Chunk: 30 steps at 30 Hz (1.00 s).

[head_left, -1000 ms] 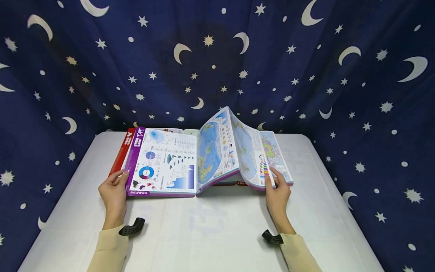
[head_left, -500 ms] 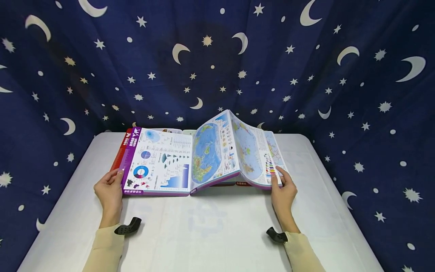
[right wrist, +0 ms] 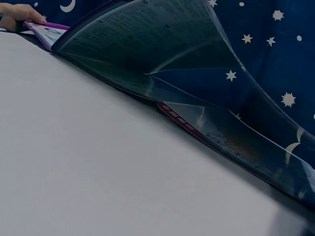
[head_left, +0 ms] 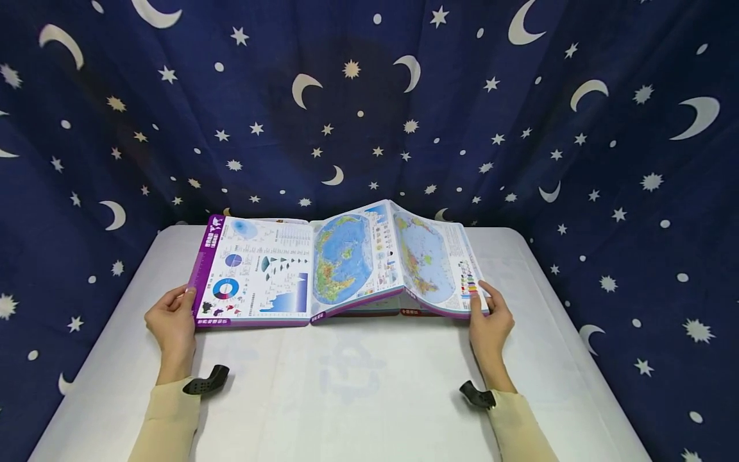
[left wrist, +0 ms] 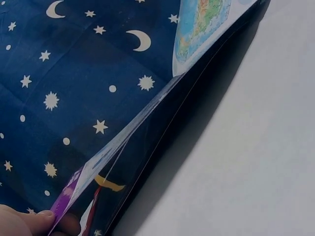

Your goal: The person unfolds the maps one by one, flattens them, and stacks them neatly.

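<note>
A folding world map with a purple border is spread across the table, its middle fold standing up as a ridge. At its left edge my left hand pinches the purple strip between thumb and fingers; in the left wrist view the thumb lies on that strip. My right hand holds the lower right corner, thumb on top. Beneath the raised fold lies a second folded map with a red label, mostly hidden. The right wrist view shows the underside of the raised panels, with the left hand far off.
A white-covered table carries the maps near its back edge. Behind and at both sides hangs a dark blue curtain with moons and stars. Black wrist mounts sit at both cuffs.
My hands have moved apart, the left one leftward and the right one rightward. Between them the map has stretched wider and its ridge has sunk, covering the red strip at the left.
</note>
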Motion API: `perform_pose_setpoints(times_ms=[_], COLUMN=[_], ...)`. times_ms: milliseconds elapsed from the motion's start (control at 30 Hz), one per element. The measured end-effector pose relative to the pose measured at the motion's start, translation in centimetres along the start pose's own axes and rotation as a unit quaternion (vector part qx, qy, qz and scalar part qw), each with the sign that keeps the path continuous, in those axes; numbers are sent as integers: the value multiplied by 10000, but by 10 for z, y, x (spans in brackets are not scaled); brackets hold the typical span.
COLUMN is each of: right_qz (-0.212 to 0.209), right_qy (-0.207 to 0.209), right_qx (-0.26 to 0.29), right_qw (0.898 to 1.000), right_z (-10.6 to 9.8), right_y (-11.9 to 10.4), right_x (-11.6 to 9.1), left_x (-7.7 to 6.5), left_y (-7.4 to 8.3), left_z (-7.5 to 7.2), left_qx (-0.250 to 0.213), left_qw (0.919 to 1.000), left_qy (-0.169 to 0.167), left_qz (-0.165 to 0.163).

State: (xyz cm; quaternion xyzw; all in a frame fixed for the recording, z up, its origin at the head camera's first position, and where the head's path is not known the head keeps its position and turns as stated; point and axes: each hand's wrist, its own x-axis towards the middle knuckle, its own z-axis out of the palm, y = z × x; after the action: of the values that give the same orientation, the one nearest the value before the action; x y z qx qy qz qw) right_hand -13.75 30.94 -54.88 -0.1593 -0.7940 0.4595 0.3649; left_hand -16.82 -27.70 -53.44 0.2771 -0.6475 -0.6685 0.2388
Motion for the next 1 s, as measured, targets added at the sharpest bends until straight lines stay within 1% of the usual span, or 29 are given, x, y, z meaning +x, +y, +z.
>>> perform_pose_setpoints(times_ms=[100, 200, 400, 500, 633, 767, 1000], right_qz=[-3, 0, 73, 44, -16, -28, -73], right_qy=[-109, -180, 63, 34, -47, -15, -7], right_qx=[-11, -139, -287, -339, -477, -585, -752], right_qw=[9999, 9997, 9995, 9994, 9988, 9983, 9971], right_z=[4, 5, -2, -4, -4, -4, -5], right_y=[2, 4, 6, 8, 12, 17, 22], right_x=[1, 3, 8, 11, 17, 23, 30], left_x=[5, 10, 16, 19, 22, 25, 26], left_y=[1, 1, -2, -3, -2, -2, -3], left_z=[-6, -9, -3, 1, 3, 4, 10], left_qx=[111, 161, 156, 378, 702, 814, 1259], left_qw=[9999, 9997, 9998, 9992, 9972, 9960, 9899], left_qy=[98, 186, 94, 117, 202, 260, 347], left_qz=[-25, -41, -98, 29, 188, 264, 551])
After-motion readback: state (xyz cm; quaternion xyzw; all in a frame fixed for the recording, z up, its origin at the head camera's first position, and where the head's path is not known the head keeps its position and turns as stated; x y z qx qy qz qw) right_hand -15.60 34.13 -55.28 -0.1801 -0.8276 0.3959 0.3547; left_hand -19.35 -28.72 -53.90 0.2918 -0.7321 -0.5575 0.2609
